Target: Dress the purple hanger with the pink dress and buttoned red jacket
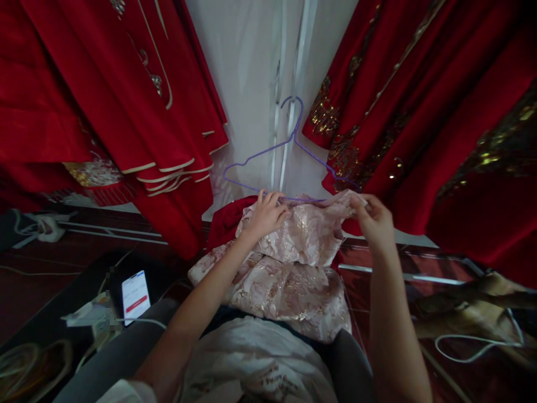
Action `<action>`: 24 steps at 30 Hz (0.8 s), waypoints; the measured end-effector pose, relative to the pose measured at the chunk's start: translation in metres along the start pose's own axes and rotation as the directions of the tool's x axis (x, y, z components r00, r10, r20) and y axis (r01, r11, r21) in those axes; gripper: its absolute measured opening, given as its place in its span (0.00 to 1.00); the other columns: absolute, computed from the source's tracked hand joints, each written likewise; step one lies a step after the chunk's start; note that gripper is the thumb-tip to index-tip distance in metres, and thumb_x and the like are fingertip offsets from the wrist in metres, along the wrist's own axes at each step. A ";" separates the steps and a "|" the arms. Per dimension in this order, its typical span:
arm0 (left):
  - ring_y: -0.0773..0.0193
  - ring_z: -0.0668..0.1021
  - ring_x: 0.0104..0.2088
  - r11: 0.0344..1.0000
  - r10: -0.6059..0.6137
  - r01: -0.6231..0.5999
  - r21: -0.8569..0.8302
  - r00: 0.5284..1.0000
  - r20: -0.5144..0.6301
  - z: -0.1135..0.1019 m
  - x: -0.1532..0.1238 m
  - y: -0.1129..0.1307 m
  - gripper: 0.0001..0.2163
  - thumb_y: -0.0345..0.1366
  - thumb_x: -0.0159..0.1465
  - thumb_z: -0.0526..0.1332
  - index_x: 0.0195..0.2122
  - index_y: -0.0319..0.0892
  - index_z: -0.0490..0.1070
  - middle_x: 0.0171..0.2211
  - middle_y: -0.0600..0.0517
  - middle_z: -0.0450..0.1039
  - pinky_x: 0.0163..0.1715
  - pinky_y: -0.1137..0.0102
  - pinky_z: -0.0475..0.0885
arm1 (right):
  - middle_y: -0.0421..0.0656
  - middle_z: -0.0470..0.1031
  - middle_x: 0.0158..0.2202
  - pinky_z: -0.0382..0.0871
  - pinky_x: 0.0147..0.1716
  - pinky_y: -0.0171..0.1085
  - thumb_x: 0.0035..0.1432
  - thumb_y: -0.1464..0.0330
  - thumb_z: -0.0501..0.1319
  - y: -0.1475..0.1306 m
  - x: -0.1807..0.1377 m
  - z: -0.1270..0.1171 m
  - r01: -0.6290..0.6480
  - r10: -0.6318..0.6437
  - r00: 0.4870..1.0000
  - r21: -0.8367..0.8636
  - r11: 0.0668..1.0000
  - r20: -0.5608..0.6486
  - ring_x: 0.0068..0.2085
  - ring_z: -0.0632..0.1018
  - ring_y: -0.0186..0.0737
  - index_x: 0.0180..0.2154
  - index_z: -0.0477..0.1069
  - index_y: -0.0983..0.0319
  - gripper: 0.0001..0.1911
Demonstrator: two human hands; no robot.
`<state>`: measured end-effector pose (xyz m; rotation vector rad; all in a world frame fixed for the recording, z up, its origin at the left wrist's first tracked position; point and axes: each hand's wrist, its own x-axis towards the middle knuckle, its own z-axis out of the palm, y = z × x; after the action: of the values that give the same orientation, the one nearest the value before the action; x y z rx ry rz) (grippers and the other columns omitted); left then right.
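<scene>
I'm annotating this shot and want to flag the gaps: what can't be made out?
All in the head view:
- Purple hanger: its right end, hidden by the patterned garment near the right hand.
- Right hand: some fingertips, hidden behind the hand itself.
- Phone: its text, too small and blurred.
- Red garments: their tops, cut off by the upper edge.

The person's lap (353,364) carried the pale brocade garment (293,291), below the left hand (266,215). Well to that hand's left and lower, a black surface (54,305) bore a phone (135,296) and a white power adapter (98,322). The dark red floor (356,305), below the right hand (375,221), held a blurred tan bundle (482,305) farther right.
</scene>
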<state>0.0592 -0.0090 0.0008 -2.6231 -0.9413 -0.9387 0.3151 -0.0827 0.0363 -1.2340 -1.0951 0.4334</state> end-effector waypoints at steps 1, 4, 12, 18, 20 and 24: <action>0.52 0.67 0.55 1.000 -0.010 0.011 0.009 1.000 -0.020 -0.007 -0.005 0.006 0.09 0.37 0.65 0.56 0.37 0.43 0.75 0.52 0.44 0.68 0.61 0.46 0.52 | 0.41 0.75 0.30 0.72 0.34 0.37 0.48 0.56 0.66 -0.001 0.002 -0.006 -0.022 0.023 0.998 0.025 0.999 -0.060 0.30 0.75 0.37 0.35 0.72 0.61 0.17; 0.52 0.67 0.55 0.999 -0.034 0.035 0.017 0.997 -0.064 -0.030 -0.018 0.017 0.09 0.37 0.66 0.55 0.37 0.44 0.74 0.51 0.45 0.68 0.62 0.47 0.50 | 0.41 0.73 0.28 0.73 0.31 0.39 0.42 0.56 0.68 -0.001 0.009 -0.026 -0.093 0.109 0.962 0.075 0.993 -0.250 0.27 0.73 0.37 0.34 0.71 0.61 0.20; 0.59 0.71 0.48 0.989 -0.075 0.066 -0.131 0.995 -0.064 -0.054 -0.018 -0.002 0.08 0.39 0.66 0.57 0.35 0.45 0.74 0.43 0.50 0.71 0.60 0.53 0.54 | 0.42 0.73 0.29 0.71 0.27 0.37 0.36 0.61 0.70 0.008 0.014 -0.070 -0.182 0.213 0.908 0.118 0.976 -0.360 0.27 0.73 0.36 0.32 0.74 0.60 0.17; 0.61 0.71 0.47 0.978 -0.115 0.093 -0.187 0.987 -0.111 -0.042 -0.016 0.004 0.07 0.39 0.65 0.58 0.35 0.45 0.74 0.42 0.50 0.71 0.59 0.56 0.55 | 0.40 0.73 0.29 0.71 0.27 0.34 0.38 0.62 0.71 0.005 0.010 -0.081 -0.203 0.235 0.931 0.141 0.969 -0.278 0.27 0.73 0.34 0.32 0.75 0.59 0.16; 0.60 0.71 0.47 0.979 -0.118 0.098 -0.180 0.988 -0.104 -0.042 -0.017 0.005 0.07 0.39 0.65 0.58 0.35 0.45 0.74 0.42 0.50 0.71 0.59 0.55 0.55 | 0.40 0.73 0.29 0.71 0.27 0.33 0.40 0.61 0.71 0.002 0.009 -0.080 -0.198 0.228 0.941 0.141 0.970 -0.249 0.28 0.73 0.33 0.33 0.75 0.58 0.16; 0.59 0.71 0.47 0.980 -0.109 0.094 -0.174 0.991 -0.081 -0.043 -0.016 0.002 0.07 0.39 0.65 0.57 0.35 0.46 0.74 0.42 0.50 0.72 0.60 0.53 0.54 | 0.41 0.73 0.31 0.72 0.28 0.34 0.41 0.60 0.70 -0.007 0.007 -0.074 -0.175 0.201 0.960 0.143 0.974 -0.197 0.28 0.74 0.34 0.34 0.75 0.58 0.16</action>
<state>0.0292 -0.0355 0.0243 -2.6645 -1.0228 -1.2019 0.3789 -0.1193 0.0497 -1.2471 -0.7620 0.4960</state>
